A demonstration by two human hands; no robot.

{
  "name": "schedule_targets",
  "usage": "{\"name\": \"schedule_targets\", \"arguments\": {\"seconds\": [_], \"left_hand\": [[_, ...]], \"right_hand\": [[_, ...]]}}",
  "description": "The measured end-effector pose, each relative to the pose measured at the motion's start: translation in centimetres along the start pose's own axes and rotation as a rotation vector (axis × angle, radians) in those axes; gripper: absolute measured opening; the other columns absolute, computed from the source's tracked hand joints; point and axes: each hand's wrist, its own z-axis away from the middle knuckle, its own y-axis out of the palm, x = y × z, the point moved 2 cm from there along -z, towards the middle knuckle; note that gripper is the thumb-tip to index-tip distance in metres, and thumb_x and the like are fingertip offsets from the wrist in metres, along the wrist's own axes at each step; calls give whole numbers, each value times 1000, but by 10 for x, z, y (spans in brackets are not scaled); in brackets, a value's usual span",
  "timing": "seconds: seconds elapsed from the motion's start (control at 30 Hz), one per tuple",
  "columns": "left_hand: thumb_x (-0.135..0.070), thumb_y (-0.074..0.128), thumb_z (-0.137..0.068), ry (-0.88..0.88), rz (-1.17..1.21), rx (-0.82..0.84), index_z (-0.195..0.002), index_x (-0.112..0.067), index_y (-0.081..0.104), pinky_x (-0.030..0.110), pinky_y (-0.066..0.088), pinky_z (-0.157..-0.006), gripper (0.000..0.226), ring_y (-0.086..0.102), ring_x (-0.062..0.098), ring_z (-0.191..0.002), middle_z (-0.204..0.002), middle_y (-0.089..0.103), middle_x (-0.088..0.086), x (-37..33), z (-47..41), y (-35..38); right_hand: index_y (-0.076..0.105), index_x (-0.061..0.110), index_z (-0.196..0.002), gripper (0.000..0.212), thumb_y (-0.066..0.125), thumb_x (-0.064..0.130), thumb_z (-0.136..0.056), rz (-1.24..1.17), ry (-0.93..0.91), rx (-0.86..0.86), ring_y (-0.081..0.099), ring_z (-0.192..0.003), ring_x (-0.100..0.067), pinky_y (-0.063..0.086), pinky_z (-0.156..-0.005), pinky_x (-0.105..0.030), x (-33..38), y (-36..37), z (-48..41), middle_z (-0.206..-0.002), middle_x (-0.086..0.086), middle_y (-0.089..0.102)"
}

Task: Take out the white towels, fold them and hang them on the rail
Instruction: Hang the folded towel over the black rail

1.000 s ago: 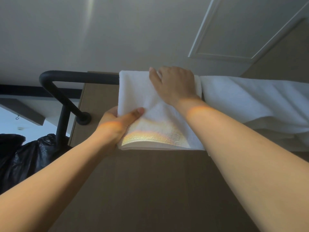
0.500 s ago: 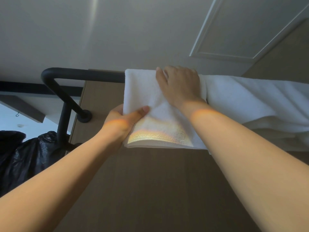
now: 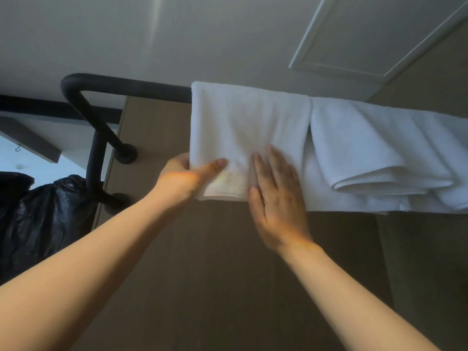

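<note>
Left hand [image 3: 182, 178] pinches towel [image 3: 248, 122] at near-left corner; right hand [image 3: 276, 196] lies flat on it, fingers straight. Towel hangs over rail [image 3: 126, 86]. Step: we judge smoothing. Next: let go w/o dragging it.

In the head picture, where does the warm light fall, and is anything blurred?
Head view: an orange patch lies on the left hand, the lower corner of the folded towel and the right hand near its wrist. Head view: the right hand looks motion-blurred; a pale streak crosses the ceiling.
</note>
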Motion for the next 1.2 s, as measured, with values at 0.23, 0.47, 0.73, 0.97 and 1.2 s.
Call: {"name": "schedule_targets", "arguments": {"seconds": [0.23, 0.47, 0.73, 0.97, 1.2], "left_hand": [[-22, 83, -75, -6, -167, -23, -97, -13, 70, 34, 59, -74, 27, 68, 13, -72, -83, 75, 4, 43, 24, -7], [-17, 80, -74, -65, -552, 146, -76, -21, 67, 19, 50, -62, 14, 66, 5, -67, -71, 72, -4, 124, 108, 5], [-46, 66, -85, -220, -1000, 642, -97, -27, 62, 29, 52, -77, 23, 62, 10, -87, -94, 66, -10, 213, 270, 15], [-46, 62, -88, -447, -1024, 782, -110, -25, 59, 24, 44, -79, 30, 60, 13, -97, -108, 64, -5, 261, 399, 21], [-42, 66, -86, -804, -925, 852, -107, -26, 59, 22, 47, -81, 28, 60, 11, -97, -108, 62, -7, 275, 511, 28]], "right_hand": [[28, 22, -153, 57, 42, 35, -99, -92, 134, 237, 10, -150, -16, 13, -122, -35, 5, -3, 54, -164, -1, 14], [56, 22, -133, 39, 50, 34, -96, -149, 266, 435, 52, -123, -16, 41, -100, -32, 13, -19, 134, -146, 2, 44], [58, 28, -127, 34, 52, 40, -96, -160, 382, 1113, 57, -110, -12, 44, -93, -29, 7, -27, 310, -131, 5, 58], [59, 28, -122, 31, 56, 39, -94, -179, 487, 1475, 56, -113, -16, 45, -91, -30, 13, -62, 459, -121, 6, 59], [58, 27, -126, 34, 54, 36, -93, -272, 605, 1710, 54, -118, -15, 42, -95, -26, 43, -90, 543, -128, 5, 59]]}}
